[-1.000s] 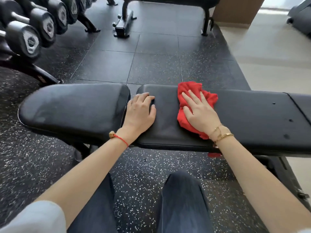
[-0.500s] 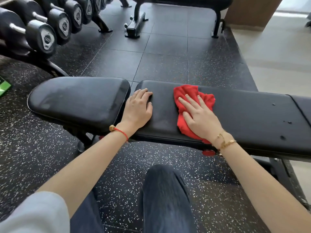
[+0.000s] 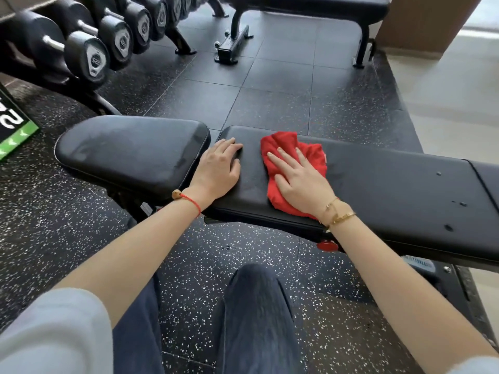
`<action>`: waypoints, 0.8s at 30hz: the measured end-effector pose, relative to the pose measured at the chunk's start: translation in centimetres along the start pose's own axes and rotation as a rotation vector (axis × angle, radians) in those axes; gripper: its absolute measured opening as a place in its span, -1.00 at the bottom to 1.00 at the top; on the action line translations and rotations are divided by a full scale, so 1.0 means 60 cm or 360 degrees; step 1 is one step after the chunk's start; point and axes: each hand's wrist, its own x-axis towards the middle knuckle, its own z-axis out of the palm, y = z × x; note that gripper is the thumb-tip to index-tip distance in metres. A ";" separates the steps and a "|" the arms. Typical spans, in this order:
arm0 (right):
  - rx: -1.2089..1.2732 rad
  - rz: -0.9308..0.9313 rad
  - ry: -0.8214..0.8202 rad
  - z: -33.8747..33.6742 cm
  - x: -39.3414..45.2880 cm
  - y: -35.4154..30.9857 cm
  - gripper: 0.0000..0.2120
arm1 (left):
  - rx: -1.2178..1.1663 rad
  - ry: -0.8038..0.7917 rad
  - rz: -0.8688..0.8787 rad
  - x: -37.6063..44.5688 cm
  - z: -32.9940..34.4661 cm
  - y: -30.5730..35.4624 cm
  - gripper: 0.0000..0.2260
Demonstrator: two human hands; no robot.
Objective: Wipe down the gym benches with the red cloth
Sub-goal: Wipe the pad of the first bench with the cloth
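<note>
Head view showed the red cloth [image 3: 295, 168] bunched on the long black pad [image 3: 378, 190] of the gym bench, near that pad's left end. My right hand [image 3: 299, 182] lay flat on the cloth, fingers straight and spread, pressing it to the pad. My left hand [image 3: 218, 171] rested just beside it on the bare pad, fingers relaxed, at the gap where the shorter seat pad [image 3: 132, 152] began. A few dark spots marked the long pad further right. A red knob [image 3: 327, 245] sat under the bench's near edge. A dumbbell rack [image 3: 91, 47] stood at the upper left, and a second bench [image 3: 310, 6] stood beyond on the speckled rubber floor [image 3: 67, 238]
</note>
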 end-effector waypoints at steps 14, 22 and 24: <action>-0.0389 0.0243 -0.0181 -0.015 0.064 0.032 -0.54 | -0.0065 0.0049 0.0052 0.002 0.003 -0.008 -0.62; 0.0138 0.0145 0.0095 -0.001 -0.018 -0.034 -0.51 | -0.0095 0.0134 0.0089 0.004 0.005 -0.016 -0.65; 0.0263 0.0241 0.0172 -0.006 -0.051 -0.020 -0.53 | -0.0108 0.0142 0.0103 0.003 0.004 -0.017 -0.66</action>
